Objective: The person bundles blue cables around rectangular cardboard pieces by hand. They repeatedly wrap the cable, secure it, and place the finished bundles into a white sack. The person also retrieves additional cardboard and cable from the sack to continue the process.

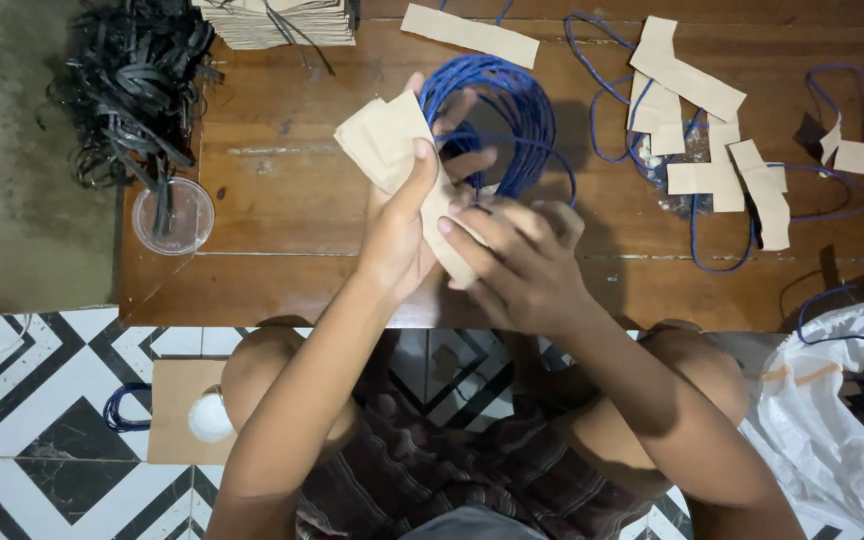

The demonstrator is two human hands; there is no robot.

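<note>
Brown paper strips (392,140), a small stack of flat kraft-coloured pieces, sit in my left hand (397,235) above the near edge of the low wooden table (282,200). My left thumb presses across the front of the stack and my fingers curl behind it, so that hand is closed on the paper. My right hand (522,265) meets the lower end of the same stack, fingers bent and half closed, fingertips touching the paper; whether it truly pinches it I cannot tell.

Just behind my hands lies a coil of blue cord (497,110) on the dark, worn planks. To the right, more loose brown paper pieces (687,85) are scattered over stray loops of blue cord (712,250). At the far edge, a pile of stacked brown paper (282,20) rests near the top left corner of the table, and one long strip (467,35) lies beside it.

Left of the table, a heap of black straps (127,90) spills over a grey concrete floor (27,200), with a clear plastic cup (172,215) at the table's corner. I sit cross-legged on black-and-white patterned tiles (42,420). A brown cardboard sheet (177,405) lies by my left knee, and a white plastic bag (832,420) by my right.
</note>
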